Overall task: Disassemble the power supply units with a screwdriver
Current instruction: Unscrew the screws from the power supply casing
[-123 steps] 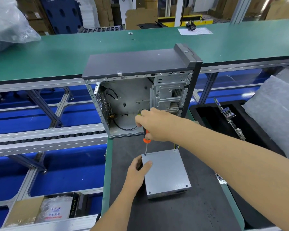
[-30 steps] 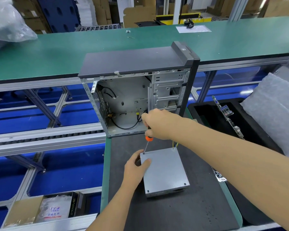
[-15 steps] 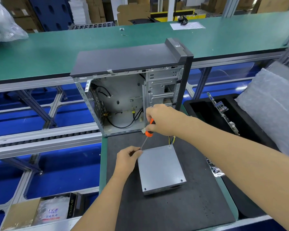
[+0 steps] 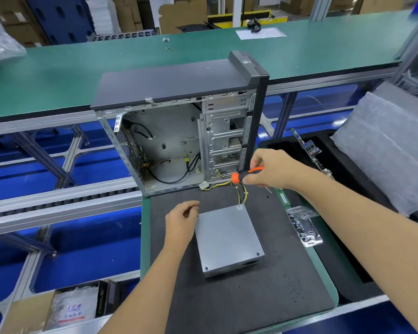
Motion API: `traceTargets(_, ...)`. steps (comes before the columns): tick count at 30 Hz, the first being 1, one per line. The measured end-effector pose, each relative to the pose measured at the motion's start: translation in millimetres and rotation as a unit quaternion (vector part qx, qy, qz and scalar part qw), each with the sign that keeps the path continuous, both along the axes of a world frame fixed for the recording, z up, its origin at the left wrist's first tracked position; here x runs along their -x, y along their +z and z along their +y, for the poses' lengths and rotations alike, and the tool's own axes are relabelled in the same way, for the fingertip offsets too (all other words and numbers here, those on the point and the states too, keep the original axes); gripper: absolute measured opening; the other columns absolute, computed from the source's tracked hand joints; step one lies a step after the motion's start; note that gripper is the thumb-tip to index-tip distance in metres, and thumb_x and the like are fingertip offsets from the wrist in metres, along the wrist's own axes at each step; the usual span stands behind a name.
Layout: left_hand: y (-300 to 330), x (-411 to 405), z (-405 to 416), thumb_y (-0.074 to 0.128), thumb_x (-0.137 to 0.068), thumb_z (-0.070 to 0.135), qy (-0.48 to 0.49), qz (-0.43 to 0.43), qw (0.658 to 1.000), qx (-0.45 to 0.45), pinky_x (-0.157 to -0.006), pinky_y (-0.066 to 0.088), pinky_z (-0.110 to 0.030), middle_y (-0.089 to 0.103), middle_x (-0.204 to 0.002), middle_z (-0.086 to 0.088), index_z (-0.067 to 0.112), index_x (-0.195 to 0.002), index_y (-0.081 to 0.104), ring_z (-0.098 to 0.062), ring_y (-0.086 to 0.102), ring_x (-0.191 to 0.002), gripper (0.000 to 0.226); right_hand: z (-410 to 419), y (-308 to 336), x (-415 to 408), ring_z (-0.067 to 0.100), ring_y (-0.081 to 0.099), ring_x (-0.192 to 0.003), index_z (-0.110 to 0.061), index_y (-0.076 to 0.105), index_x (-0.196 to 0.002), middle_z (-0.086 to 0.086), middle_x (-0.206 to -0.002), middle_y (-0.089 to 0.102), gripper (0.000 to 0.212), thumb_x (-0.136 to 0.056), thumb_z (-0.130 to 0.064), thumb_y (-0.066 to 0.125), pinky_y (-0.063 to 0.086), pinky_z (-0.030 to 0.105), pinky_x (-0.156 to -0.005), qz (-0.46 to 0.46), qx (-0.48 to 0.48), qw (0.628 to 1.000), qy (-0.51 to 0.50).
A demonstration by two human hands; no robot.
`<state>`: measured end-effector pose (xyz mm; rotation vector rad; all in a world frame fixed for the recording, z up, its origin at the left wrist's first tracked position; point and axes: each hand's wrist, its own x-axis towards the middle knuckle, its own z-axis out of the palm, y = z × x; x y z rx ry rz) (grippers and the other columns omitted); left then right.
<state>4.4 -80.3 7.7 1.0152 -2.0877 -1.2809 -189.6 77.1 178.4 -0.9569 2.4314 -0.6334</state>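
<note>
Factory bench line, green-topped, with blue bays beneath; foreground work table [image 4: 323,268] edged green and covered by a dark foam mat [image 4: 239,302]. Item, one: power supply unit [image 4: 228,238], a flat grey bare-metal box lying lid-up near the middle of the mat; long axis running away from the viewer and slightly to the left; small screws visible at the two near corners; one bundle of yellow and black wires [image 4: 240,192] leaving its far right corner toward the case. Item, one: computer case [image 4: 179,131], upright at the far edge of the mat, side panel off, open side facing the viewer, dark top and front, loose black cables inside. Item, one: screwdriver [image 4: 245,173], orange and black handle, held well above the unit near the case's lower front corner, lying roughly level with its thin shaft emerging lower right of the hand. Hands, two: right hand [image 4: 273,171], fingers closed round the handle; left hand [image 4: 181,219] resting on the mat, touching the unit's left edge, fingers curled together, whether they pinch anything cannot be told. Item, one: clear plastic bag [image 4: 303,227] of small dark parts, on the table's right edge. Item, one: black tray [image 4: 343,165] to the right, holding a circuit board on edge.
</note>
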Motion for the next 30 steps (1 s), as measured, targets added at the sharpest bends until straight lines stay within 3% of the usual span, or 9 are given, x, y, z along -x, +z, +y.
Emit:
traceTargets(4,5.1,2.6,1.3,0.059,-0.091,0.005,0.008,0.014,1.0,-0.023,-0.066,0.045,-0.005,0.073,-0.083,0.012,0.025,-0.09,0.076,0.002,0.065,-0.074,0.027,15.3,-8.7,-0.3,0.005,0.064,-0.055,-0.025,0.066,-0.083,-0.003,-0.063,0.07,0.031,-0.069,-0.046,0.084,0.056,0.032,-0.062,-0.048,0.037,0.998,-0.004)
traceTargets(8,1.9,-3.7,-0.9,0.053,-0.091,0.003,0.081,0.045,0.987,-0.133,-0.06,0.054,-0.021,0.071,-0.071,0.004,0.02,-0.081,0.072,-0.006,0.065,-0.061,0.026,25.9,-14.4,-4.9,0.007,0.064,-0.058,-0.027,0.066,-0.086,-0.002,-0.066,0.072,0.027,-0.075,-0.048,0.079,0.054,0.034,-0.063,-0.082,0.065,0.995,-0.008)
traceTargets(11,-7.9,-12.5,-2.3,0.049,-0.09,-0.002,0.165,0.077,0.936,-0.301,-0.056,0.049,-0.028,0.067,-0.077,-0.01,0.007,-0.082,0.065,-0.014,0.06,-0.059,0.019,29.7,-19.5,-8.9,0.004,0.067,-0.061,-0.028,0.066,-0.085,-0.005,-0.067,0.072,0.026,-0.075,-0.049,0.078,0.048,0.022,-0.057,-0.088,0.064,0.994,-0.007)
traceTargets(14,-19.0,-27.5,4.7,0.056,-0.092,0.007,0.184,0.063,0.889,-0.415,-0.05,0.043,-0.027,0.06,-0.072,-0.008,0.004,-0.091,0.063,-0.016,0.054,-0.056,0.007,32.8,-32.1,-12.7,0.01,0.067,-0.062,-0.022,0.067,-0.088,-0.001,-0.069,0.072,0.028,-0.077,-0.044,0.08,0.055,0.027,-0.062,-0.139,0.091,0.986,-0.027)
traceTargets(17,-30.2,-41.4,20.5,0.068,-0.092,0.036,0.164,-0.015,0.905,-0.392,-0.048,0.039,-0.025,0.052,-0.063,0.001,0.006,-0.094,0.068,-0.012,0.045,-0.053,0.03,37.3,-51.8,-18.4,0.014,0.066,-0.064,-0.01,0.065,-0.094,0.004,-0.074,0.07,0.03,-0.081,-0.033,0.08,0.061,0.042,-0.077,-0.265,0.177,0.943,-0.092)
traceTargets(20,-30.1,-50.9,42.9,0.065,-0.089,0.054,0.116,-0.068,0.928,-0.349,-0.048,0.036,-0.024,0.046,-0.056,0.005,0.015,-0.076,0.062,-0.013,0.038,-0.051,0.041,42.0,-74.3,-26.5,0.013,0.064,-0.065,-0.011,0.062,-0.098,0.004,-0.084,0.065,0.029,-0.085,-0.032,0.077,0.058,0.054,-0.083,-0.315,0.204,0.915,-0.147)
traceTargets(23,-27.8,-56.8,62.3,0.059,-0.092,0.055,0.073,-0.077,0.947,-0.303,-0.056,0.038,-0.025,0.051,-0.062,0.001,0.016,-0.07,0.057,-0.015,0.041,-0.057,0.046,46.5,-90.2,-35.8,0.011,0.063,-0.066,-0.012,0.061,-0.1,0.004,-0.085,0.064,0.03,-0.086,-0.034,0.076,0.057,0.056,-0.083,-0.323,0.184,0.917,-0.143)
traceTargets(26,-25.5,-59.7,74.0,0.053,-0.098,0.049,0.054,-0.081,0.962,-0.255,-0.063,0.038,-0.028,0.059,-0.07,0.003,0.01,-0.079,0.065,-0.013,0.046,-0.065,0.046,49.4,-98.9,-43.3,0.014,0.064,-0.07,-0.013,0.061,-0.102,0.006,-0.089,0.065,0.03,-0.087,-0.035,0.075,0.058,0.055,-0.081,-0.334,0.174,0.917,-0.131)
traceTargets(30,-19.6,-55.8,83.4,0.046,-0.099,0.046,0.066,-0.084,0.968,-0.225,-0.063,0.023,-0.032,0.035,-0.073,-0.004,0.007,-0.075,0.043,-0.018,0.029,-0.069,0.046,50.4,-107.4,-46.9,0.016,0.062,-0.069,-0.012,0.061,-0.101,0.007,-0.093,0.065,0.028,-0.087,-0.033,0.074,0.058,0.057,-0.081,-0.348,0.183,0.91,-0.131)
